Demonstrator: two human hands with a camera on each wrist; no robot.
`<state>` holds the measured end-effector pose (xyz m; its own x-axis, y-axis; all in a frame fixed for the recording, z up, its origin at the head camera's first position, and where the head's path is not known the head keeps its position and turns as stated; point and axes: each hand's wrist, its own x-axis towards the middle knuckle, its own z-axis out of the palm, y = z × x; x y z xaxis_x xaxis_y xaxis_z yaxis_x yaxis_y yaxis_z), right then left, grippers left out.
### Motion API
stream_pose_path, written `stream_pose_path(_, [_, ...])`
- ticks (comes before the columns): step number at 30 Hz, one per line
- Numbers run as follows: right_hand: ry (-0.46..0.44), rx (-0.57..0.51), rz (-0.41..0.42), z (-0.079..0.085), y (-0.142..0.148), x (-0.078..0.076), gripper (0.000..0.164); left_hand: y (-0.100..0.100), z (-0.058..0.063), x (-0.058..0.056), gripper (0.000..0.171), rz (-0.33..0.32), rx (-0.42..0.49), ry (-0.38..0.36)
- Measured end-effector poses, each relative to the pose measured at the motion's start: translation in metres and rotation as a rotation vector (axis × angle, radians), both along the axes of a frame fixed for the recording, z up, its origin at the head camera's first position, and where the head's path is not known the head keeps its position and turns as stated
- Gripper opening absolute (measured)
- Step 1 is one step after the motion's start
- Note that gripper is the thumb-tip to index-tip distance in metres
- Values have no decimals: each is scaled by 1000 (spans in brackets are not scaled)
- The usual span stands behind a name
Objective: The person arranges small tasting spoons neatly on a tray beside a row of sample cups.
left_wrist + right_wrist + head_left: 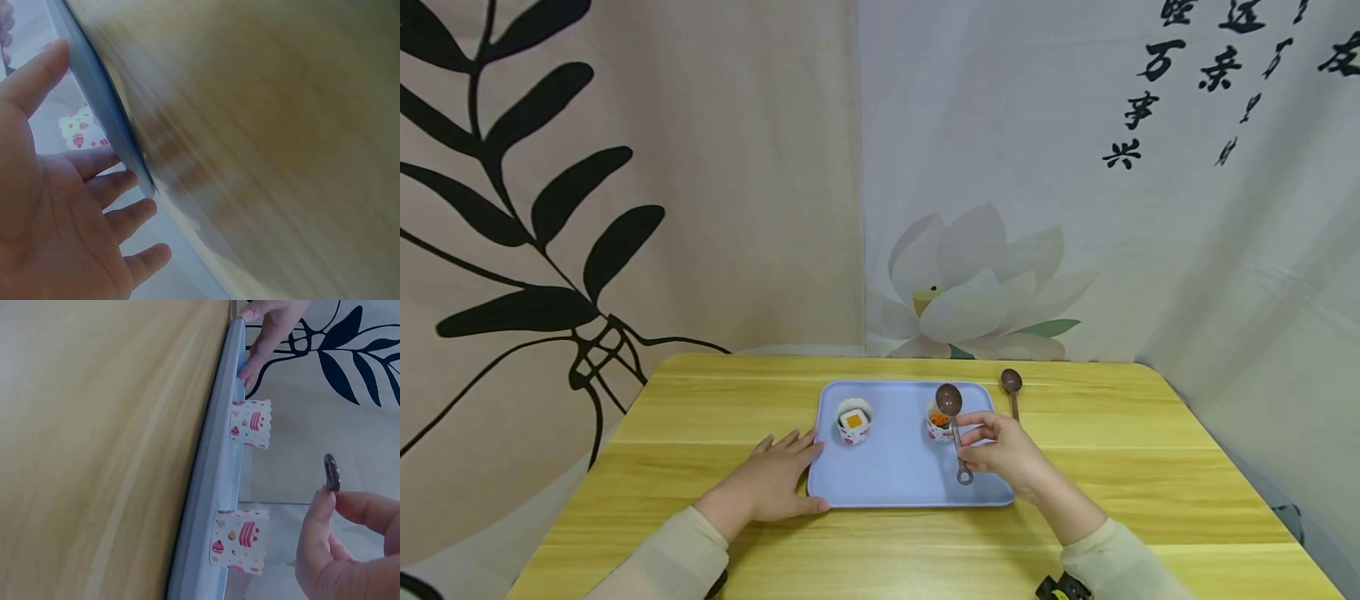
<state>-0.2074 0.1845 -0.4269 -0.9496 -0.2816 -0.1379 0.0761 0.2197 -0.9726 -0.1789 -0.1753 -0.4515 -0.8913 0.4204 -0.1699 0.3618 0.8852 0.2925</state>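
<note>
A light blue tray (887, 483) lies on the table, and my left hand (778, 485) touches its left edge with fingers spread. In the left wrist view the left hand (62, 219) shows thumb and fingertips at the tray rim (94, 75). My right hand (1003, 457) pinches the handle of a brown spoon (949, 399) above the tray's right side. Its ring-shaped handle end (335, 478) shows in the right wrist view. Below the spoon's bowl stands a patterned paper cup (937, 433) with orange bits. Another paper cup (853, 435), at the tray's left, holds a white-and-orange piece.
A second brown spoon (1012, 385) lies on the wooden table (1150, 483) just right of the tray, partly hidden by my right hand. Behind the table hangs a printed curtain (760, 208) with leaves, a flower and writing.
</note>
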Motion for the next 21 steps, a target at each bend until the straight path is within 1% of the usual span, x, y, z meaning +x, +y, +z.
stream_pose_path(8, [-19, -39, 21, -6, -11, 1, 48, 0, 1, 1, 94, -2, 4, 1])
stream_pose_path(15, [-27, -42, 2, -12, -21, 1, 45, 1, 3, 2, 93, -3, 7, 4])
stream_pose_path(21, [-18, -44, 4, -14, -31, 1, 46, 1, 2, 1, 94, -2, 6, 6])
